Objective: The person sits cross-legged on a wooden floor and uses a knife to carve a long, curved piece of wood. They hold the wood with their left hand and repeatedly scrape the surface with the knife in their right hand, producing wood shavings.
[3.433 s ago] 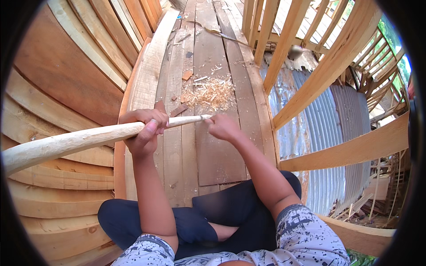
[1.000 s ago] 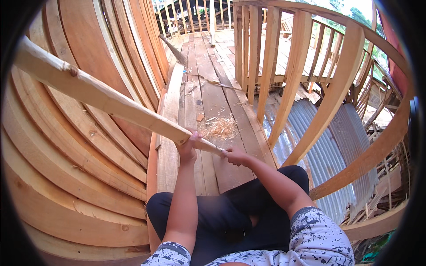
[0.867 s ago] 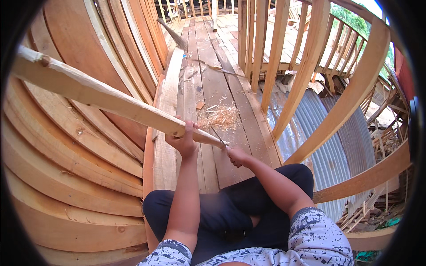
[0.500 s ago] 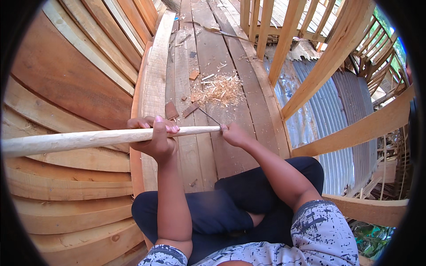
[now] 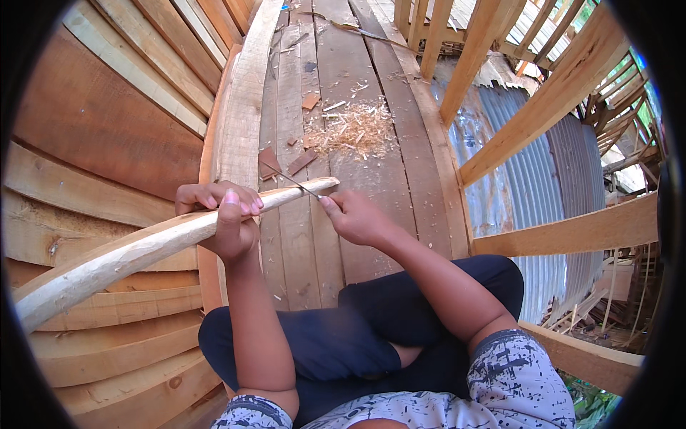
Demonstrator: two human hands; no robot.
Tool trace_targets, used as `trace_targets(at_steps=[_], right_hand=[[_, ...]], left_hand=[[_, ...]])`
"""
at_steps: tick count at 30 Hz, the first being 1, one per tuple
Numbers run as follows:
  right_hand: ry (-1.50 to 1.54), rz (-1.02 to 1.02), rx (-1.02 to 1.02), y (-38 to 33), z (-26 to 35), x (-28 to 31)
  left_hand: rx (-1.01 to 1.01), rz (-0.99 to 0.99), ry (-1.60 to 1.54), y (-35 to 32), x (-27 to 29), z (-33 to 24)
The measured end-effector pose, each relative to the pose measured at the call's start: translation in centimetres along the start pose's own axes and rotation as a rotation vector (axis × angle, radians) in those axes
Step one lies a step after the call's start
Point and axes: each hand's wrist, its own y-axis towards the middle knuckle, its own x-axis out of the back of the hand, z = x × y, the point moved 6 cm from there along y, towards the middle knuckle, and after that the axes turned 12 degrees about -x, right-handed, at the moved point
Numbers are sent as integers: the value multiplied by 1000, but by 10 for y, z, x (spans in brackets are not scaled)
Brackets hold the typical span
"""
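With 12 o'clock straight ahead of the person, soft cloth sleeves point(image 5: 525, 372) in white with dark speckles show at 7 o'clock and between 4 and 5. At 6 o'clock, smooth dark trousers point(image 5: 307, 343) cover the folded legs.

The left hand point(image 5: 229, 214), at 9 o'clock, is clamped on a pale wooden pole point(image 5: 143, 247), thumb on the near side and fingers curled over the far side. The pole is stripped and lightly faceted along its length; it enters thick between 8 and 9 o'clock and narrows to a blunt tip just above the centre. By that tip, the right hand point(image 5: 355, 218) is closed around a knife point(image 5: 286, 176), its handle hidden in the grip. The slim, straight, dark blade crosses the pole and points toward 10 o'clock; how deeply it bites cannot be told.

Beyond lies a floor of worn brown planks point(image 5: 371, 264). Flat reddish-brown wood scraps point(image 5: 304, 162) lie at 11 o'clock, and a loose heap of curled, splintery shavings point(image 5: 350, 131) at 12. From 8 to 11 o'clock, rough-sawn boards point(image 5: 107, 136) overlap, their edges bowed by the lens. At 2 to 3 o'clock, corrugated metal sheets point(image 5: 529, 164), grey and rust-stained, show behind square-cut wooden railing bars point(image 5: 543, 107). Farthest, toward 12, a thin bent strip point(image 5: 357, 30) rests on the planks.
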Motion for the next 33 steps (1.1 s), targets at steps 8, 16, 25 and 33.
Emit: trace_targets(at_steps=[8, 16, 25, 33], right_hand=[[37, -21, 159, -15, 27, -12], [48, -92, 127, 9, 4, -17], [-25, -193, 225, 7, 5, -21], [-132, -150, -13, 20, -26, -13]], left_hand=[[-14, -36, -40, -6, 6, -7], [12, 34, -92, -3, 2, -2], [30, 83, -77, -4, 1, -3], [26, 76, -59, -7, -5, -1]])
